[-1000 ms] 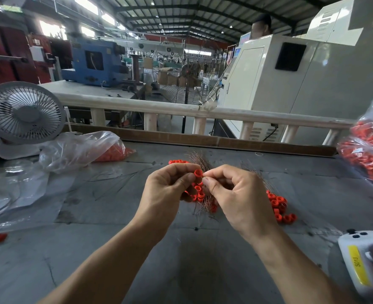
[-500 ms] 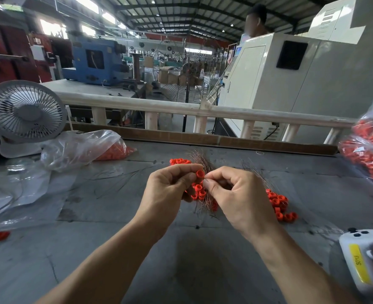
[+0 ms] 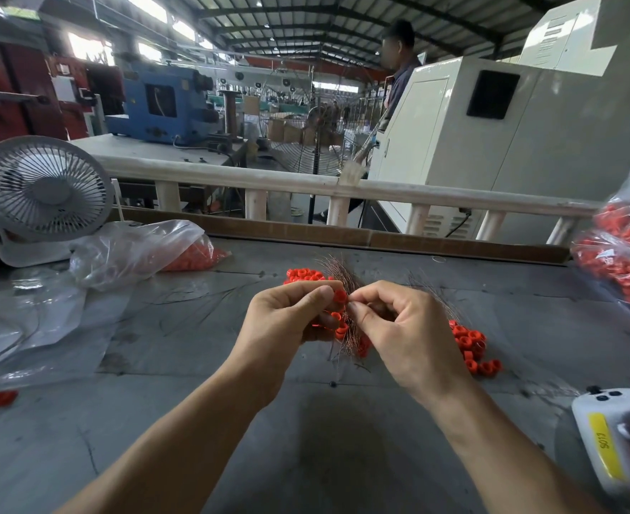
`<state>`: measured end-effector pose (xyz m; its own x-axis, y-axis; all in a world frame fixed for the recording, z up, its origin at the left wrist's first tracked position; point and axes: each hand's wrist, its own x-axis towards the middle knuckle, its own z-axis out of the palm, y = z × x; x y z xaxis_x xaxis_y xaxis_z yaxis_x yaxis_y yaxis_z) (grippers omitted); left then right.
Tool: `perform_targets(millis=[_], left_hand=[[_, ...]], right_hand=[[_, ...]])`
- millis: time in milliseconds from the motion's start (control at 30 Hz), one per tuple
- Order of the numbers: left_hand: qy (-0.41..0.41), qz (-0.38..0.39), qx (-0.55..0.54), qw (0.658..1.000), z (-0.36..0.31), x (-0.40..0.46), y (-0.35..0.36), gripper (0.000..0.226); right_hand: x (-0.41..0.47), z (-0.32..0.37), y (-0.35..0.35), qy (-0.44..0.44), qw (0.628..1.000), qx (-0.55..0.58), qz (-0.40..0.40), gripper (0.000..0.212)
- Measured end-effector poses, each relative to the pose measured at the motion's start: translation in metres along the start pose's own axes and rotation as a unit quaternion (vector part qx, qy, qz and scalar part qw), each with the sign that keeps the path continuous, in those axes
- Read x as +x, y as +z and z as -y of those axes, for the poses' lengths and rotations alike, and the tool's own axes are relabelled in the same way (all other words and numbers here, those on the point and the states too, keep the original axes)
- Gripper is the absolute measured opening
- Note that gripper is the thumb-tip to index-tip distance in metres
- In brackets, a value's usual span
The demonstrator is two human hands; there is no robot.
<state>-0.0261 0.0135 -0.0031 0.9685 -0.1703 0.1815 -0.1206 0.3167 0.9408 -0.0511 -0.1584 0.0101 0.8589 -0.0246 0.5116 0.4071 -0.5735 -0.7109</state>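
Background person (image 3: pixel 398 68) has stepped further into view. Left hand (image 3: pixel 284 324) pinches a red ring (image 3: pixel 340 295), right hand (image 3: pixel 406 335) pinches copper wires (image 3: pixel 339 270); yellow label (image 3: pixel 602 443) on the white device (image 3: pixel 625 409) reads "S013".

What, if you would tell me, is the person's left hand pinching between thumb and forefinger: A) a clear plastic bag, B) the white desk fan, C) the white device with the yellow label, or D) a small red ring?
D: the left hand pinches a small red ring at its fingertips, while the right hand pinches one of the copper wires beside it.
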Motion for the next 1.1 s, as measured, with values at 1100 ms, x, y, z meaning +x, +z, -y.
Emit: perform_targets(millis=[1100], left_hand=[[-0.007,0.012,-0.053,0.998,-0.0008,0.0038,-0.0003,0.031]], right_hand=[[-0.0019,0.0046,0.0034,0.027,0.990,0.135,0.026,0.014]])
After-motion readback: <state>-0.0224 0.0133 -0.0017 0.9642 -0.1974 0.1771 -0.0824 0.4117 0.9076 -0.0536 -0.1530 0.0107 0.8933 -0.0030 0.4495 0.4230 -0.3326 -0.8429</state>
